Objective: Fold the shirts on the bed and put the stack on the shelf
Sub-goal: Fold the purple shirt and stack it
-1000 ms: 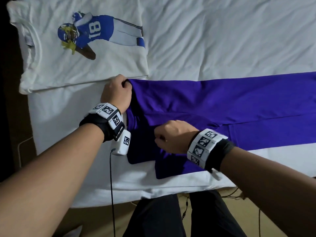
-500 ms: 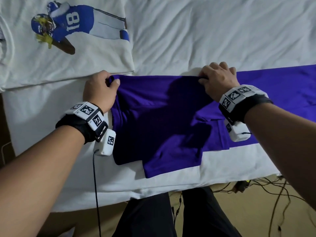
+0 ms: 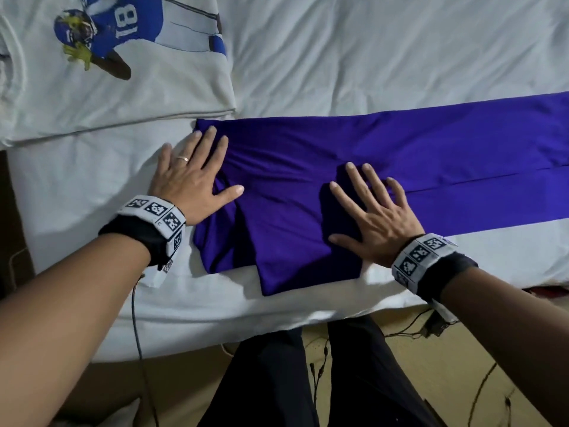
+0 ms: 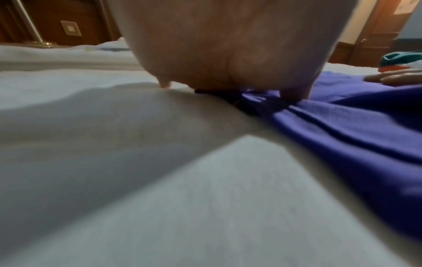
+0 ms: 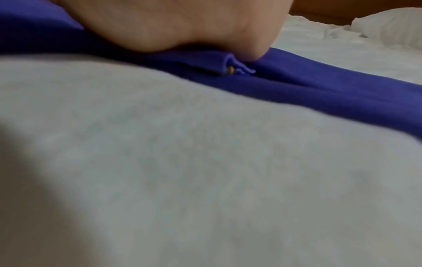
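A purple shirt point(image 3: 369, 143) lies in a long folded strip across the white bed point(image 3: 354, 50), with a sleeve flap point(image 3: 292, 241) folded in at its near left end. My left hand point(image 3: 197, 174) lies flat with spread fingers on the shirt's left edge, part of the palm on the sheet. My right hand point(image 3: 372, 211) presses flat on the folded flap near the bed's front edge. In the left wrist view the palm point(image 4: 205, 45) rests on bunched purple cloth point(image 4: 342, 122). The right wrist view shows the palm point(image 5: 182, 23) on the purple shirt point(image 5: 319, 90). A folded white shirt point(image 3: 107, 87) with a printed football player lies at the far left.
The bed's front edge point(image 3: 246, 328) runs just before my legs, with cables point(image 3: 409, 331) on the floor below. In the left wrist view, teal and orange clothing point(image 4: 397, 61) lies farther along the bed, with a wooden wall and a door behind.
Both hands have let go of the purple shirt's top edge, which they pinched before. They now lie flat on the cloth, and the right hand has come back toward the front edge.
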Motion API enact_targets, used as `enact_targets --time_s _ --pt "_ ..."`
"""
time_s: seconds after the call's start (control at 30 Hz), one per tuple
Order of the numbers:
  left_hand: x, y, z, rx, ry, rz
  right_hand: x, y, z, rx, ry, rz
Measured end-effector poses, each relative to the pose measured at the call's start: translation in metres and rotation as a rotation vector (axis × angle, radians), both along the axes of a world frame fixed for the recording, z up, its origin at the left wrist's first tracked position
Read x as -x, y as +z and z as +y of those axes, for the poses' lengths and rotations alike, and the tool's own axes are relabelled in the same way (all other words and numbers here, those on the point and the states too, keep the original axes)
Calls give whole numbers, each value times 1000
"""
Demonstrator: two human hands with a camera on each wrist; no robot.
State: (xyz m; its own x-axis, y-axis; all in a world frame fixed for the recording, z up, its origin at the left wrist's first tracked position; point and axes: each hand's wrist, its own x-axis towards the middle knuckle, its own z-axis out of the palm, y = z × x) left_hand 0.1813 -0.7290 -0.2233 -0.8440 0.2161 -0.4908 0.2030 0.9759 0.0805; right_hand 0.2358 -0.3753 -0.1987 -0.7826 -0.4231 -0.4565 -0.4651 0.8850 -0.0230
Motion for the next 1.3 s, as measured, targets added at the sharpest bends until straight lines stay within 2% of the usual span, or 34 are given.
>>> enact_targets --time_s 0.1,0.2,0.27,0.4,0.57,0.63,0.73,0.87,0.93,1.03,1.2,1.3 --pt "-3 3 7 -52 11 72 -11 10 -5 47 -15 1" --pt "-15 7 17 -106 -78 163 -26 19 -32 200 -1 46" --pt "-23 6 18 -80 -123 143 -39 19 -60 288 42 37" --pt "-25 4 1 -33 -40 60 -65 11 -88 285 230 -47" --pt "-28 2 4 -52 -8 58 -74 18 -107 491 228 55" --pt "-31 2 10 -87 34 87 -74 17 -121 451 202 17" --pt "-34 6 14 -146 -13 160 -69 13 -131 269 156 -107" --pt "-35 9 15 -143 -30 104 -55 29 -128 246 128 -210" --pt "-33 10 17 -132 -11 96 -39 36 -117 274 36 -249" --pt "-27 15 23 -147 38 107 -3 45 -88 416 -213 -311" --pt "-7 25 25 -162 88 135 69 48 -25 509 -604 -270" --pt "7 25 25 -187 112 150 103 36 3 486 -734 -231"
